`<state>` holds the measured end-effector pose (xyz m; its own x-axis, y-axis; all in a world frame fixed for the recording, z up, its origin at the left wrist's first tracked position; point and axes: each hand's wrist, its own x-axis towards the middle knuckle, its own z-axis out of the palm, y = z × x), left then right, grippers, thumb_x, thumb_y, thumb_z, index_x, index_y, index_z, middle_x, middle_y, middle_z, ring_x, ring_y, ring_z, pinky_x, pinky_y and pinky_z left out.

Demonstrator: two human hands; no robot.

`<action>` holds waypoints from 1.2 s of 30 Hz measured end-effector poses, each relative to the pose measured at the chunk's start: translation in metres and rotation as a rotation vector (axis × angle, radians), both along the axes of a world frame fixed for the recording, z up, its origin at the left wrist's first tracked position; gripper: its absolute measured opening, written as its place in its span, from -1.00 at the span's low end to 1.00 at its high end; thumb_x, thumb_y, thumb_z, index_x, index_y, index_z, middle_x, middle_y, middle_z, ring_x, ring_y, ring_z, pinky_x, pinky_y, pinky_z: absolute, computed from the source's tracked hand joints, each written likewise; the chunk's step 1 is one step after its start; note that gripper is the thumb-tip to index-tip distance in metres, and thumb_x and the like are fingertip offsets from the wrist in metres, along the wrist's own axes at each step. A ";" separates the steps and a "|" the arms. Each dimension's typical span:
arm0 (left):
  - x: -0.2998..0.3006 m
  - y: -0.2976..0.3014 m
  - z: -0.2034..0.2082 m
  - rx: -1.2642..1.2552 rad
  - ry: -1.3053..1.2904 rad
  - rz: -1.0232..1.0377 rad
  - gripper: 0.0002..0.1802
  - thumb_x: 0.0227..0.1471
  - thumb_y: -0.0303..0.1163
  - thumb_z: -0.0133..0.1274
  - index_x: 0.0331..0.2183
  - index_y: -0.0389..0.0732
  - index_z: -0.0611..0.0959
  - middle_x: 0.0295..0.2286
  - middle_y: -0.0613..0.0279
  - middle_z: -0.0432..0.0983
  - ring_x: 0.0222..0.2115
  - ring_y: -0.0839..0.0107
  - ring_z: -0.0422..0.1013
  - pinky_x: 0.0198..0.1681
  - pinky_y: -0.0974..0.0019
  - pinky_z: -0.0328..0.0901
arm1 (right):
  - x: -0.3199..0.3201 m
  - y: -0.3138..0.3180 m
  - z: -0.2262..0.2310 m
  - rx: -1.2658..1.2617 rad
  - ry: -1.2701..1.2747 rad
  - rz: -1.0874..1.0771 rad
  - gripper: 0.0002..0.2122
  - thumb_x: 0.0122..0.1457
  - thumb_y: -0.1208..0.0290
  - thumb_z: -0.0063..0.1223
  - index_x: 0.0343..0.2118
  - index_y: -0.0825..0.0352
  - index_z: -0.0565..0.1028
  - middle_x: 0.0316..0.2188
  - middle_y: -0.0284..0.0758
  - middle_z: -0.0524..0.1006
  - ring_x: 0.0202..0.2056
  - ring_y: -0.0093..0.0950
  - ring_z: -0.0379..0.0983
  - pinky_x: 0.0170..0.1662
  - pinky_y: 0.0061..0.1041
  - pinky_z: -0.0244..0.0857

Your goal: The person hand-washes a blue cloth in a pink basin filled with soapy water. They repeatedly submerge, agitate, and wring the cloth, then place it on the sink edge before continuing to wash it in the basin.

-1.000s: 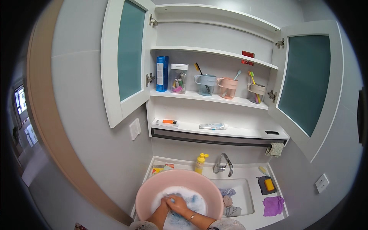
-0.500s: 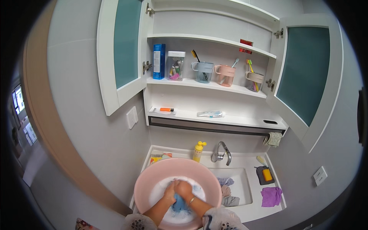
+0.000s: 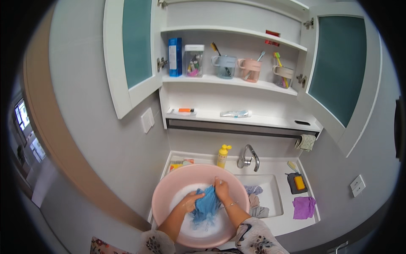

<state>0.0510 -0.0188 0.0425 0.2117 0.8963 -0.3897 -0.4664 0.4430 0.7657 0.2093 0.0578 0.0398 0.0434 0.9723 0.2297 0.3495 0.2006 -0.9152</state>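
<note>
A wet blue cloth [image 3: 207, 204] hangs stretched between my two hands inside a large pink basin [image 3: 160, 199]. My left hand [image 3: 190, 202] grips its left edge. My right hand [image 3: 221, 189] is closed on its upper right corner, a thin bracelet at that wrist. The cloth's lower end dips into white soapy water [image 3: 179, 218], so that part is hidden by suds.
The basin overlaps a white sink [image 3: 275, 199] holding several crumpled cloths [image 3: 255, 201]. Behind stand a yellow pump bottle [image 3: 222, 155] and a chrome faucet [image 3: 249, 158]. At right lie a purple cloth [image 3: 303, 208] and yellow soap [image 3: 299, 183]. Open cabinet doors [image 3: 338, 72] jut out above.
My hands were together low in the suds with the blue cloth bunched. Now they are apart and the cloth is raised and spread between them. The whole view has shifted slightly.
</note>
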 end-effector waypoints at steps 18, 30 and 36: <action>0.012 0.007 -0.053 -0.061 -0.283 0.443 -0.32 -0.03 0.23 -0.26 -0.17 -0.19 0.42 -0.30 0.07 0.41 -0.27 0.29 0.36 -0.18 0.22 0.29 | -0.059 -0.085 0.013 0.381 -0.425 0.316 -0.74 0.10 0.24 -0.19 -0.53 0.29 0.46 -0.61 -0.14 0.47 -0.59 -0.16 0.41 -0.49 -0.24 0.29; 0.000 -0.020 0.025 0.248 0.314 0.236 -0.73 -0.20 -0.55 0.07 -0.32 -0.32 0.51 -0.40 0.13 0.46 -0.41 0.37 0.43 -0.32 0.36 0.33 | 0.011 -0.021 0.028 -0.169 -0.369 0.655 -0.59 -0.01 0.00 0.00 -0.53 0.36 0.53 -0.58 -0.14 0.50 -0.49 -0.34 0.44 -0.36 -0.43 0.27; -0.031 -0.010 0.011 0.112 -0.290 0.582 -0.82 -0.10 -0.54 -0.05 -0.34 -0.32 0.48 -0.47 0.10 0.44 -0.48 0.28 0.43 -0.35 0.26 0.37 | 0.032 -0.002 -0.011 -0.404 -0.377 0.790 -0.71 -0.08 0.15 0.17 -0.52 0.34 0.52 -0.59 -0.38 0.49 -0.46 -0.62 0.38 -0.33 -0.62 0.25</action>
<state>0.0200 -0.0283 0.0531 -0.2372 0.9278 -0.2878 -0.8000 -0.0184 0.5998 0.2414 0.0559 0.0289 -0.6656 0.6980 -0.2641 0.5341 0.1984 -0.8218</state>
